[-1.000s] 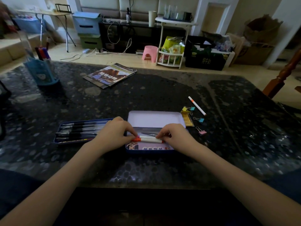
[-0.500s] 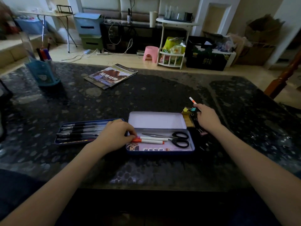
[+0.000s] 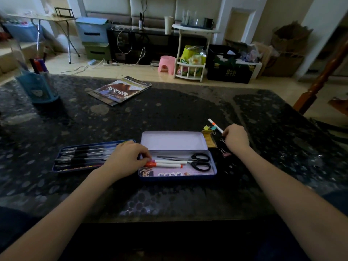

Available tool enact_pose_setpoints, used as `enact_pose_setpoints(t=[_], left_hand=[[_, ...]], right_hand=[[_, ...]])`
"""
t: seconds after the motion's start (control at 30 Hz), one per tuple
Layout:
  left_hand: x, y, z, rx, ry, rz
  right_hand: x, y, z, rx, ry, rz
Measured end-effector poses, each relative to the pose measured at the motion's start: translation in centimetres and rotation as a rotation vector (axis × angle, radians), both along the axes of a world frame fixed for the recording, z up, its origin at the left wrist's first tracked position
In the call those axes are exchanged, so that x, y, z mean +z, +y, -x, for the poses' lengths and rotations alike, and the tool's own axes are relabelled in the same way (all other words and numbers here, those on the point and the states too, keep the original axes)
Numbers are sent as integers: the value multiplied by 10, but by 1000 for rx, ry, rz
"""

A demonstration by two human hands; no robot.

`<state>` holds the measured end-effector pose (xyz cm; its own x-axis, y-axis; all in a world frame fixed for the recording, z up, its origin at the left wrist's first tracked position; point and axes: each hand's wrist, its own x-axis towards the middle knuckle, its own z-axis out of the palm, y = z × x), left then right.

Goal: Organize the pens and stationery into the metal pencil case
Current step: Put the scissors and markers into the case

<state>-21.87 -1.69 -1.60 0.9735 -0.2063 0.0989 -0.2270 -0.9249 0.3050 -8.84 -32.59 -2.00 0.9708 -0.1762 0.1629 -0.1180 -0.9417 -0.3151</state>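
Since a moment ago, right hand (image 3: 236, 137) has pinched the white marker (image 3: 216, 126), tip beyond its fingers; light, stiff, slick, best gripped mid-barrel. Left hand (image 3: 128, 159) fingers curl on markers inside the metal pencil case (image 3: 213, 173)

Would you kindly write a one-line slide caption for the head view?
Left hand steadies markers in the open metal pencil case while right hand grips a white marker beside it.

A magazine (image 3: 120, 90) lies on the dark table (image 3: 169, 113); beyond stand a pink stool (image 3: 166, 65) and white rack (image 3: 190, 53).
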Motion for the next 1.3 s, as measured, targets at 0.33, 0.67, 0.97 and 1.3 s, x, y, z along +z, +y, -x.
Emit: enact_pose_setpoints(t=[0.33, 0.67, 0.97, 1.3], left_hand=[[6, 0, 1, 34, 73, 25], [9, 5, 5, 123, -87, 190], [8, 2, 4, 39, -35, 18], [8, -3, 4, 30, -25, -77]], right_hand=[[10, 30, 45, 353, -110, -375], [7, 65, 93, 684, 62, -205], [4, 83, 96, 690, 154, -224], [6, 82, 94, 688, 219, -292]])
